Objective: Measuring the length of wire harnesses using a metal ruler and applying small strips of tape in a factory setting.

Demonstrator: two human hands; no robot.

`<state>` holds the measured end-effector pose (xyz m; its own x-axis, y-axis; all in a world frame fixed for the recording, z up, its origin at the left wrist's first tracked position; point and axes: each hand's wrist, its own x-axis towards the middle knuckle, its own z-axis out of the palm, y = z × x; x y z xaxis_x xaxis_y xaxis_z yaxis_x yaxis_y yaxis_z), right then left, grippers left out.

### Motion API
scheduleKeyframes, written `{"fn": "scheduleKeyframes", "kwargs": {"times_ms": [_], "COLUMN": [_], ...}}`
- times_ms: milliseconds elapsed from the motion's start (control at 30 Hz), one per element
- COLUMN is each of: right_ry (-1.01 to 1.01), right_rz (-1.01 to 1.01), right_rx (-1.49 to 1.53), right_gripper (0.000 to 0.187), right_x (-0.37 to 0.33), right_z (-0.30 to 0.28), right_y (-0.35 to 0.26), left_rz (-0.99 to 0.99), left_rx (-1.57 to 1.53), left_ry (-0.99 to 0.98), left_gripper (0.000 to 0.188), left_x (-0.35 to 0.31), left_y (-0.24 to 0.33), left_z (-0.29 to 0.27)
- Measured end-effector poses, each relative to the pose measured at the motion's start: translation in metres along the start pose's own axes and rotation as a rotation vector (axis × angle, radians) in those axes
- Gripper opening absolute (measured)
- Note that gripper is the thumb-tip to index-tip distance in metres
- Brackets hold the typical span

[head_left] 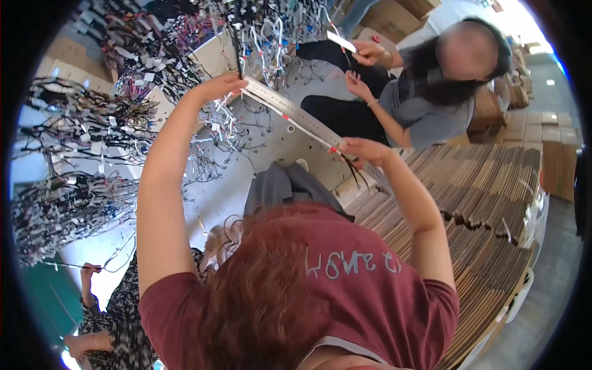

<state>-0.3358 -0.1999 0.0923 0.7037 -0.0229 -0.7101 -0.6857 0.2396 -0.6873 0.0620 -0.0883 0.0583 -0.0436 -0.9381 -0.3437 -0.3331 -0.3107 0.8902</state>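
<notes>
Stretched between my hands are a long metal ruler [297, 113] and a white cable harness [309, 134] with red bands, the cable running close along the ruler's near edge. My left hand [218, 87] is closed on their far-left end, where a dark strand rises past the fingertips. At the other end my right hand [368, 150] grips the ruler and cable by a red band. Short black wires [356, 170] hang out below my right hand, and the ruler runs on past it. My fingers hide parts of both ends.
Bundled cables [92, 132] hang thickly at left and far side. A co-worker [425, 92] sits at far right holding a white strip [341, 42]. Another person's patterned sleeve [126, 308] shows at lower left. Stacked flat cardboard [475, 191] lies to my right, with cardboard boxes [524, 129] behind.
</notes>
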Motion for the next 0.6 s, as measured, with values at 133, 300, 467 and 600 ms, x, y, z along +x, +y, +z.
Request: {"fn": "scheduleKeyframes", "kwargs": {"times_ms": [133, 300, 467, 600], "right_ry": [-0.081, -0.106, -0.057, -0.003], "right_rz": [-0.054, -0.048, -0.005, -0.104], "right_rx": [-0.201, -0.260, -0.195, -0.224], "right_gripper": [0.022, 0.012, 0.013, 0.017], "right_x": [0.000, -0.008, -0.017, -0.027], "right_z": [-0.002, -0.002, -0.013, -0.009], "right_y": [-0.017, -0.021, 0.002, 0.001], "left_rz": [-0.094, -0.032, -0.046, 0.036], "left_rx": [0.072, -0.092, -0.259, -0.374], "left_ry": [0.099, 0.146, 0.214, 0.225], "left_gripper": [0.038, 0.035, 0.031, 0.025], "left_x": [-0.018, -0.018, -0.020, -0.027], "left_y": [0.017, -0.007, -0.038, -0.035], "left_z": [-0.002, -0.001, -0.013, -0.013]}}
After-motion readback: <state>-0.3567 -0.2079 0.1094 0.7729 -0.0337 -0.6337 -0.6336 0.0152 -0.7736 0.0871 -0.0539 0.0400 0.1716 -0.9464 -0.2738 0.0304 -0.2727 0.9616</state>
